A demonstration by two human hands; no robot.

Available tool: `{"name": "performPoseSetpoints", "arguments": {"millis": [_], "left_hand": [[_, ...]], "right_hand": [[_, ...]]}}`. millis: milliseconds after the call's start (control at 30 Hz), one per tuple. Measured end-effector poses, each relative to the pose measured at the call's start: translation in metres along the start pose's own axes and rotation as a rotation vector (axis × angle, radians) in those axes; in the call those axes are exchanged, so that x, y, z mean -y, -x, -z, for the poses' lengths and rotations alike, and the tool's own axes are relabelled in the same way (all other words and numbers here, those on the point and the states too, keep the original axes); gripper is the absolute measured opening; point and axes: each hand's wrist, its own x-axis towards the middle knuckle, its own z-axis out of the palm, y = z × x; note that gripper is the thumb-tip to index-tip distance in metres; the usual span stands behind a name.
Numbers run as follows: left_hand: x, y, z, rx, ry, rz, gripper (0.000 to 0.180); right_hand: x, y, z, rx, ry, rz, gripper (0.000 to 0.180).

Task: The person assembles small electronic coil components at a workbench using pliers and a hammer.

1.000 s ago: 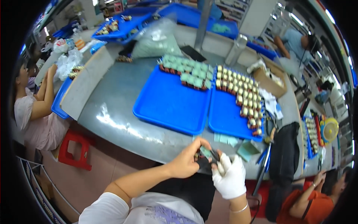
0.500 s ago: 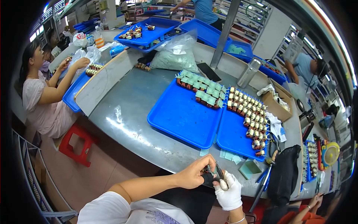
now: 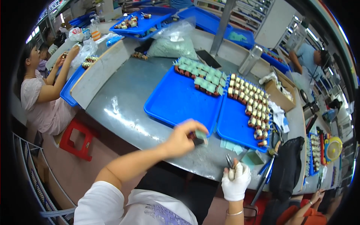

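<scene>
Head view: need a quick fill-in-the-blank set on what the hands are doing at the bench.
1. The bare left hand pinches a small dark component with a pale green top just in front of the large ____ plastic tray.
2. The right hand wears a ____ glove.
3. The right hand's grip is closed on small metal ____.

Missing words: blue; white; tweezers

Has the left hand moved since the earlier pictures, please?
Yes. The left hand, holding a small component, has parted from the gloved right hand and gone forward toward the blue tray.
</scene>
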Motion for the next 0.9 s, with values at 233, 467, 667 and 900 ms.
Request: {"name": "performPoseSetpoints", "arguments": {"millis": [233,467,667,900], "left_hand": [[0.080,-0.071,0.063,-0.306,-0.294,0.284,0.046],[0.109,-0.122,0.060,-0.258,-0.672,0.175,0.053],[0.107,-0.133,0.043,-0.129,-0.317,0.159,0.078],[0.070,-0.124,0.026,-0.248,-0.784,-0.211,0.064]], "right_hand": [[-0.019,0.012,-0.018,-0.140,0.132,0.045,0.050],[-0.021,0.016,-0.019,-0.163,0.092,0.042,0.046],[-0.026,0.018,-0.017,-0.174,0.083,0.029,0.050],[-0.023,0.012,-0.013,-0.140,0.092,-0.003,0.048]]}}
